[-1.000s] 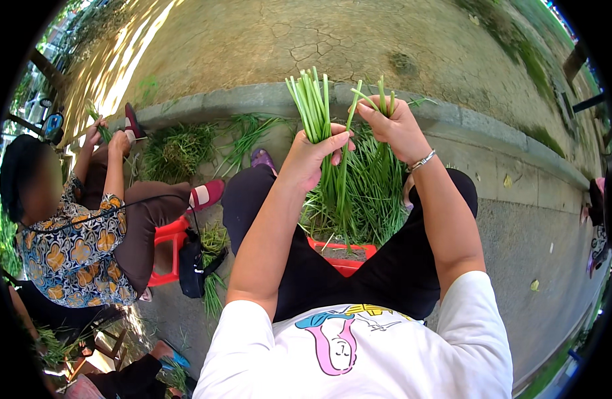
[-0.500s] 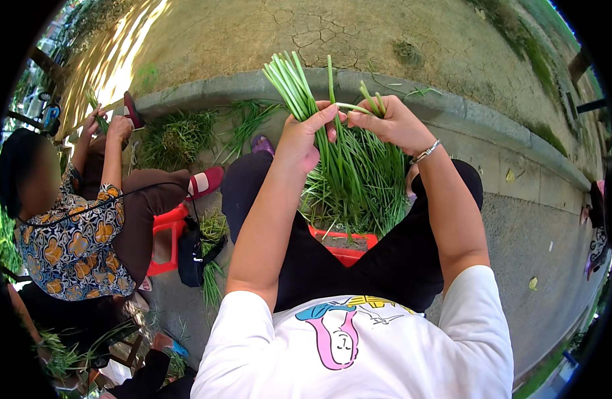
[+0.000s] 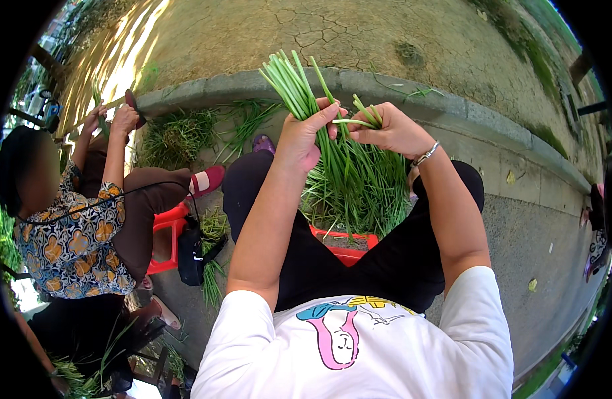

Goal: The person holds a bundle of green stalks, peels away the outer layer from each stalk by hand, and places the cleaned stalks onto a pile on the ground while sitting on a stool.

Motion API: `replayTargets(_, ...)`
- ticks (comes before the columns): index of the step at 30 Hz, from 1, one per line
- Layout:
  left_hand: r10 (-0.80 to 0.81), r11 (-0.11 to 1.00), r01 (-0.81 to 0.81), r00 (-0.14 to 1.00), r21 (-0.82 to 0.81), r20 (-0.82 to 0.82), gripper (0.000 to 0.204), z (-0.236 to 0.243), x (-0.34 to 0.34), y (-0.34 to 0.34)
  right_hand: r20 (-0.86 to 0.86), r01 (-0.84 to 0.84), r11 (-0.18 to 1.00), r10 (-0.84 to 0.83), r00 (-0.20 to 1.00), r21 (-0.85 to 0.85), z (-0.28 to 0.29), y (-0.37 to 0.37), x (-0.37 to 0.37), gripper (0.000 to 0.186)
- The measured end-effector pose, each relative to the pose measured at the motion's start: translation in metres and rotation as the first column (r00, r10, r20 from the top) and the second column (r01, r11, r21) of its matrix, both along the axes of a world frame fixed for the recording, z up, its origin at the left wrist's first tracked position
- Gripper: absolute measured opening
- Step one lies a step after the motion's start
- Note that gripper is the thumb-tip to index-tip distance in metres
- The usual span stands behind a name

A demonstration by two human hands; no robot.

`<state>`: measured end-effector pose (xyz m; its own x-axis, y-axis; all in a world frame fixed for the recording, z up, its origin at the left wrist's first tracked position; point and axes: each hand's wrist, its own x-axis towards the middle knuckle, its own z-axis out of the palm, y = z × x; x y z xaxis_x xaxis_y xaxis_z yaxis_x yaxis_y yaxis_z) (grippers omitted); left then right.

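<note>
My left hand (image 3: 306, 136) is closed around an upright, leftward-tilted bundle of long green stalks (image 3: 286, 86); their leafy ends hang below it. Close by on the right, my right hand (image 3: 392, 133) is closed on a few short green stalks (image 3: 366, 110), one lying nearly level toward the left hand's fingertips. Under both hands, between my black-trousered knees, is a heap of long green leaves (image 3: 362, 193) above a red plastic stool (image 3: 346, 256), partly hidden. A silver bangle is on my right wrist.
A person in a patterned shirt (image 3: 67, 253) sits at my left holding greens, beside a red stool (image 3: 157, 263) and black bag (image 3: 193, 259). More people are partly visible at lower left and far right. Cut greens (image 3: 176, 139) lie by the concrete kerb (image 3: 452, 110), with cracked earth beyond.
The bundle in my left hand has risen and tipped further left. A long stalk near my right hand has shifted left to the bundle. My right hand has lowered slightly.
</note>
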<state>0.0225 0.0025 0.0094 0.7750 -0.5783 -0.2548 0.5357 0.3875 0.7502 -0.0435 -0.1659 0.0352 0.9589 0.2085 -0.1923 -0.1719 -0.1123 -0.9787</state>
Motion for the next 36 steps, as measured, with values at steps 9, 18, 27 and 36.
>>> replayTargets(9, 0.142, 0.99, -0.142, 0.99, 0.002, 0.015, 0.018, 0.001, -0.003, -0.002, 0.237, 0.14, 0.951, -0.074, 0.969, -0.275, -0.001, 0.012, -0.005, 0.017)
replayTargets(18, 0.184, 0.982, -0.185, 0.982, 0.031, 0.037, 0.02, -0.002, -0.004, -0.001, 0.164, 0.081, 0.976, -0.047, 0.985, -0.203, -0.006, 0.011, -0.002, 0.006)
replayTargets(27, 0.198, 0.976, -0.207, 0.973, 0.067, 0.12, 0.013, -0.002, -0.004, -0.002, 0.145, 0.063, 0.997, -0.069, 0.987, 0.042, -0.017, 0.008, 0.002, 0.006)
replayTargets(36, 0.184, 0.976, -0.201, 0.967, 0.08, 0.174, 0.014, -0.001, -0.001, -0.001, -0.263, 0.068, 0.954, 0.011, 0.965, 0.291, 0.004, -0.008, 0.001, 0.012)
